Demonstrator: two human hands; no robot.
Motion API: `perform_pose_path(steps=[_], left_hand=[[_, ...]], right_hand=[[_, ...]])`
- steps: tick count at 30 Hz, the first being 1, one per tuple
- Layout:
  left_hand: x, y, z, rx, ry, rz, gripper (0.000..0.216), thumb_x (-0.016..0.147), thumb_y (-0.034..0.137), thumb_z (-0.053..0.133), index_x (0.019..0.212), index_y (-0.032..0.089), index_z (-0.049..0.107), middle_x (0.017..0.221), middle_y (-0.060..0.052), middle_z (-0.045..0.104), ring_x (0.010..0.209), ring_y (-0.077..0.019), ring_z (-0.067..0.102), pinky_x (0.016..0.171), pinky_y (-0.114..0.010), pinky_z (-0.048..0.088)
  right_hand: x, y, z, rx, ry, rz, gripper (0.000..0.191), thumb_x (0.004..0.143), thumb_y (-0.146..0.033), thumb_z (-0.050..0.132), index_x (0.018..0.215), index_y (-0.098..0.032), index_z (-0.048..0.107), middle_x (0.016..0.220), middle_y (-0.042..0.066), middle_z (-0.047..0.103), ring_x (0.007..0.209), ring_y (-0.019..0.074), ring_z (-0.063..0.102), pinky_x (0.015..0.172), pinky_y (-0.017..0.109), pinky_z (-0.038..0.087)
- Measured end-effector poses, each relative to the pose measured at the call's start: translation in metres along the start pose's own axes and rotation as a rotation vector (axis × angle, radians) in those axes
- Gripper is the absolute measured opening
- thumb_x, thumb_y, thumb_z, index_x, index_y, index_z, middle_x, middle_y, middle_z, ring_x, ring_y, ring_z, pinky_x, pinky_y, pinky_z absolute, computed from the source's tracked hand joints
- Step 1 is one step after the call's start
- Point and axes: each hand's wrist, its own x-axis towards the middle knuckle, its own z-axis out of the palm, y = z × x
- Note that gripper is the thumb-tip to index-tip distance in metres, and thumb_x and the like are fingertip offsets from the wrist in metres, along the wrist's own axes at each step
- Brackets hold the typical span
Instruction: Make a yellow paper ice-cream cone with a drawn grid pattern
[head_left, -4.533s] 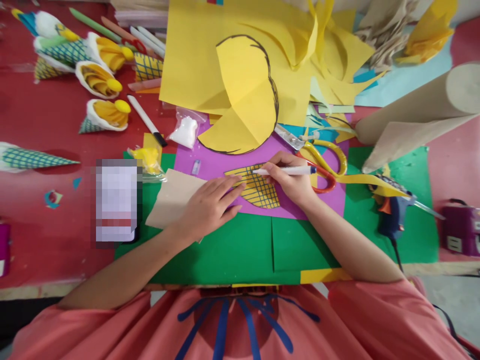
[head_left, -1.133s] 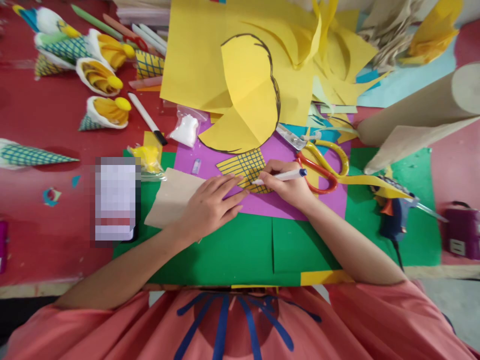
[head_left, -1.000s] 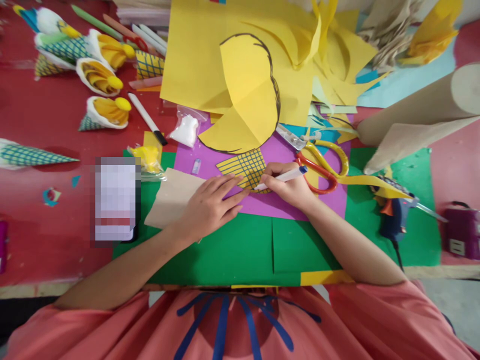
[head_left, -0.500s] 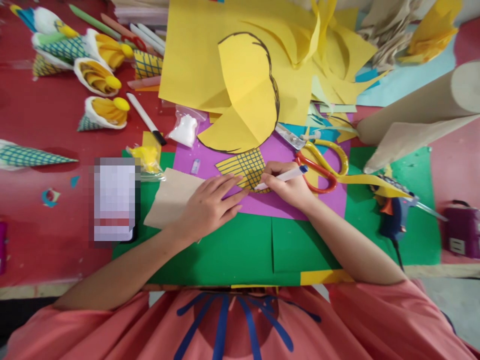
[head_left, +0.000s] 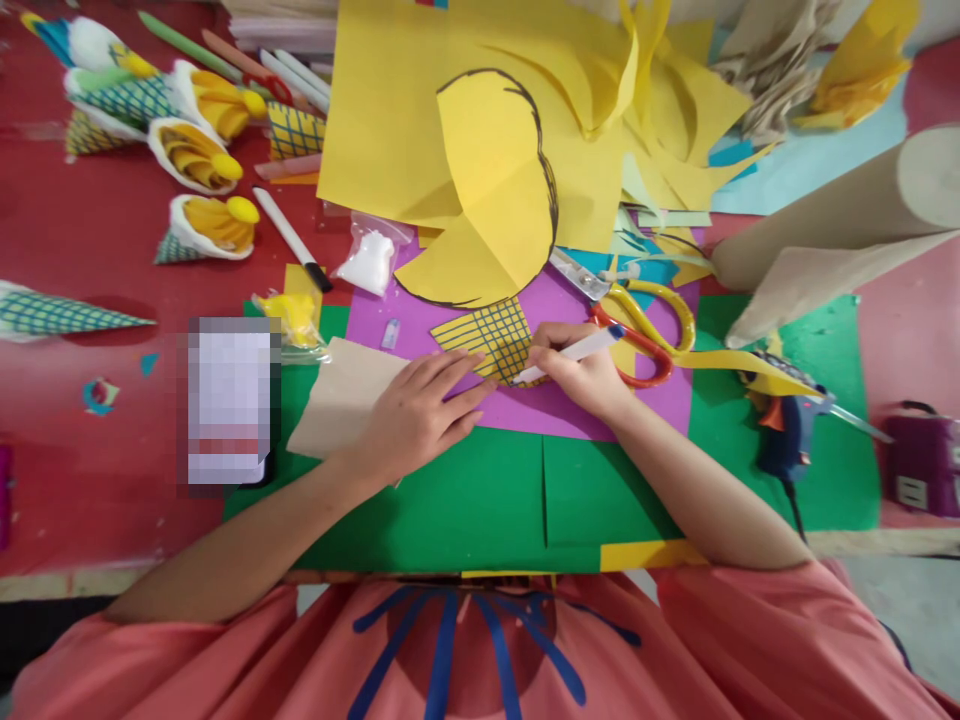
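A small yellow paper piece with a black grid lies on a purple sheet. My left hand rests flat beside it, fingers stretched out, fingertips pressing its left edge. My right hand is closed around a white marker with a blue end, whose tip touches the lower right of the grid piece. A green sheet lies under the purple one, and a beige paper piece sits partly under my left hand.
Large yellow sheets with a black outline lie behind. Scissors and a glue gun are to the right, a beige paper roll far right. Paper cone crafts, markers and a blurred box sit at the left.
Since 4.5 s ago the grid piece has been turned and shifted up-left. In the last second the marker has tilted and its tip has moved slightly down the grid's right edge.
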Motion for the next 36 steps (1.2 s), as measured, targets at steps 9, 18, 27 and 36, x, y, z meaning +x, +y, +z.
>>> perform_pose_path(steps=[9,18,27,36], left_hand=[[-0.0027,0.0030,-0.0041,-0.027,0.007,0.120,0.040,0.090,0.033,0.054,0.126,0.017,0.056,0.132,-0.010,0.058,0.122,-0.0250,0.051,0.098,-0.040,0.044],[-0.0035,0.0013,-0.0043,0.067,0.107,-0.073,0.031,0.089,0.027,0.053,0.118,0.019,0.062,0.124,-0.009,0.062,0.113,-0.0253,0.057,0.093,-0.041,0.045],[0.0008,0.0036,-0.0032,0.044,-0.020,0.038,0.037,0.092,0.029,0.050,0.126,0.016,0.057,0.133,-0.011,0.057,0.121,-0.0262,0.054,0.100,-0.045,0.043],[0.0006,0.0037,-0.0032,0.006,0.010,0.022,0.033,0.090,0.023,0.053,0.121,0.014,0.061,0.128,-0.013,0.060,0.119,-0.0271,0.055,0.099,-0.044,0.046]], right_hand=[[0.0000,0.0046,-0.0030,0.233,0.214,0.018,0.026,0.083,-0.037,0.057,0.066,-0.018,0.063,0.057,0.000,0.062,0.046,0.0095,0.051,0.043,0.022,0.039],[-0.0004,0.0060,-0.0031,0.220,0.207,-0.014,0.041,0.085,-0.053,0.054,0.068,-0.018,0.064,0.059,0.001,0.060,0.047,0.0097,0.051,0.044,0.023,0.042],[-0.0004,0.0031,0.0010,-0.052,0.057,-0.060,0.018,0.085,-0.029,0.060,0.076,-0.015,0.065,0.063,-0.001,0.063,0.054,0.0085,0.055,0.052,0.021,0.042],[0.0007,0.0004,0.0037,-0.144,0.065,-0.061,0.019,0.085,-0.030,0.060,0.078,-0.013,0.066,0.065,0.000,0.065,0.055,0.0083,0.055,0.053,0.020,0.042]])
